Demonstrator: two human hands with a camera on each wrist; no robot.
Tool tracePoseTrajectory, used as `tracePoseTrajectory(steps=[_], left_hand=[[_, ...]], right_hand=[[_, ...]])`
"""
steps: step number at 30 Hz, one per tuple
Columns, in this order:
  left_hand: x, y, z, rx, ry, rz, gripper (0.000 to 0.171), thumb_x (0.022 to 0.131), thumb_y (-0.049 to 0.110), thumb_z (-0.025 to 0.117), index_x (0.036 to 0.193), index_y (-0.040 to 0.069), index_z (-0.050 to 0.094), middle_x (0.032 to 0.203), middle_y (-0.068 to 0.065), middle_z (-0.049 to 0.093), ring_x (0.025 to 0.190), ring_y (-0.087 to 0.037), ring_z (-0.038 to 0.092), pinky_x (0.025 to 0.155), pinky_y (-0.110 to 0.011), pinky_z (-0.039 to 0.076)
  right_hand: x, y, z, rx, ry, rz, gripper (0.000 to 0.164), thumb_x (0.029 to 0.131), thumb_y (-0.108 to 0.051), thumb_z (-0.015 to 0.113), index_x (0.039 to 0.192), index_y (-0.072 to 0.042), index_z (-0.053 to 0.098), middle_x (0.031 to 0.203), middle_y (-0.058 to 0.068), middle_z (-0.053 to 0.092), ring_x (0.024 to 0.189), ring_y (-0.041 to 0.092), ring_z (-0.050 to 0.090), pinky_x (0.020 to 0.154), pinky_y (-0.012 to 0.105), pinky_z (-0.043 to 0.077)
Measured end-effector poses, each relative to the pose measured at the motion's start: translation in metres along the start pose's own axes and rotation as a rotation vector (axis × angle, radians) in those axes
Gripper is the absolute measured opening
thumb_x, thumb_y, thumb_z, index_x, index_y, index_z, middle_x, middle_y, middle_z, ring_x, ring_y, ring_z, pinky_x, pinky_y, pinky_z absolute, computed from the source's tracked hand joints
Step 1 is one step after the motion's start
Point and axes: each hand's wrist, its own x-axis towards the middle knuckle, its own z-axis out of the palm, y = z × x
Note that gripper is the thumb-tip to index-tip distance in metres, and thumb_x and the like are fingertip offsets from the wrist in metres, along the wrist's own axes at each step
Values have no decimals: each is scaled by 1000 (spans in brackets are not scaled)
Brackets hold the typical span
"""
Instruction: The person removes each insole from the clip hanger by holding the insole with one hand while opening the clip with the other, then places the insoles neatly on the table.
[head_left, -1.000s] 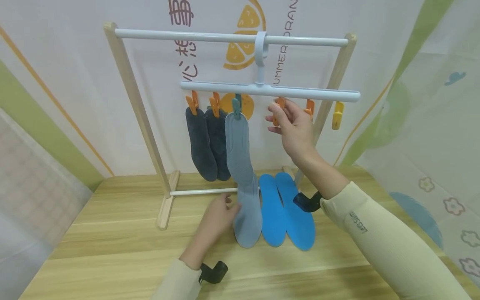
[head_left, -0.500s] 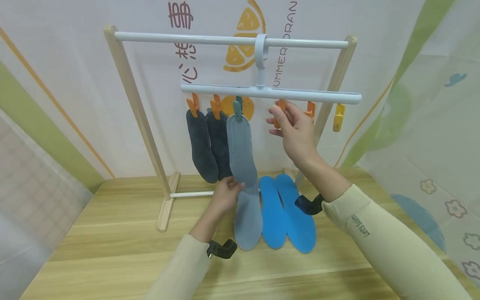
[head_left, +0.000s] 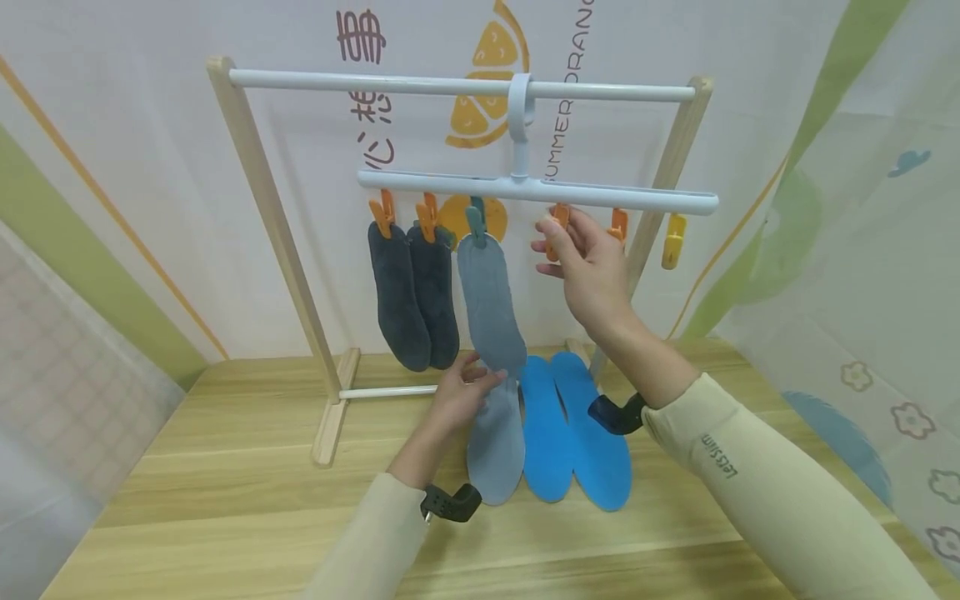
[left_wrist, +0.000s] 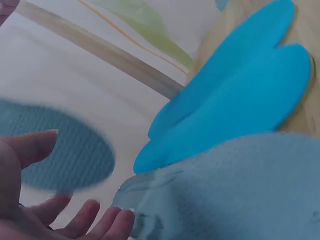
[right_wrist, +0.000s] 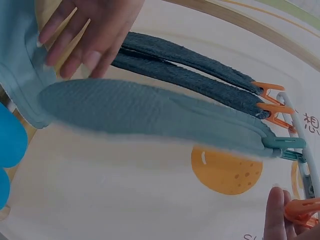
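Observation:
My right hand point(head_left: 598, 271) pinches an orange clip point(head_left: 558, 235) under the white hanger point(head_left: 630, 197); that clip bears nothing. Left of it, a grey-blue insole point(head_left: 489, 300) hangs by its narrow end from a teal clip point(head_left: 476, 222). My left hand point(head_left: 461, 395) is beside its lower end, thumb and fingers spread apart in the left wrist view; whether it touches the insole I cannot tell. Below, a second grey-blue insole point(head_left: 497, 462) lies on the table, next to two blue insoles point(head_left: 546, 450). Two dark insoles point(head_left: 397, 300) hang at the hanger's left from orange clips.
A wooden rack with a white top rod point(head_left: 322, 80) carries the hanger by its hook. Its lower rod point(head_left: 386, 391) runs behind the insoles. Toward the hanger's right end hang another orange clip point(head_left: 618, 223) and a yellow clip point(head_left: 674, 242). A printed curtain stands behind.
My left hand has risen and moved right to the hanging grey-blue insole, whose lower end has swung right. My right hand has stayed at the orange clip.

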Motion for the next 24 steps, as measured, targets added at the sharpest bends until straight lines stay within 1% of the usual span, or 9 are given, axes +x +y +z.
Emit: tracePoseTrajectory(steps=[2,3,5,8,10,11,14,19,24], left_hand=[[0,0,2,-23,-4,0,57,90,33,66,136,5,47,137,-16,51,120,-31,55,97,-42,51],[0,0,3,-38,-13,7,53,90,32,65,132,2,49,136,-16,52,119,-30,55,96,-41,52],[1,1,6,-105,-42,8,49,91,29,65,125,-2,50,131,-17,52,116,-29,56,95,-39,53],[2,1,12,-221,-111,23,52,91,26,63,129,-4,45,132,-20,50,117,-31,56,95,-39,53],[1,0,15,-283,-149,35,55,92,25,63,135,-2,42,136,-21,48,121,-32,54,96,-40,52],[1,-1,16,-292,-159,46,57,93,25,63,138,0,40,139,-21,47,123,-33,54,97,-40,52],[-2,-4,18,-289,-164,66,54,93,26,63,137,1,46,139,-18,50,124,-30,55,96,-39,52],[-6,-8,18,-260,-155,91,45,92,24,65,126,-4,56,127,-20,60,109,-23,65,90,-34,55],[-11,-12,20,-228,-114,112,41,92,22,65,124,-3,58,119,-19,65,98,-18,68,83,-33,58]], right_hand=[[0,0,0,4,-1,3,42,96,-41,53,132,-20,54,124,4,65,101,16,67,81,27,57],[0,1,0,8,-2,4,42,96,-40,53,132,-20,54,124,4,65,102,17,67,81,27,57],[1,1,-1,11,-1,5,41,96,-40,53,132,-20,55,125,4,65,102,17,67,81,28,58],[1,1,-1,14,3,7,41,96,-39,53,132,-20,54,126,6,64,102,16,67,81,28,58],[0,1,-1,9,3,9,41,96,-39,53,133,-19,54,126,7,64,102,15,67,81,28,58],[0,0,0,7,3,9,41,96,-39,53,133,-20,54,126,7,64,102,15,67,81,28,58],[-1,0,1,9,-2,7,42,96,-39,53,133,-20,53,126,8,64,102,15,66,82,28,58],[0,0,1,8,0,-1,41,97,-38,53,133,-19,54,127,7,64,102,17,67,81,28,58],[1,2,-1,18,8,-3,41,97,-37,54,132,-17,54,125,6,64,103,20,67,81,29,58]])
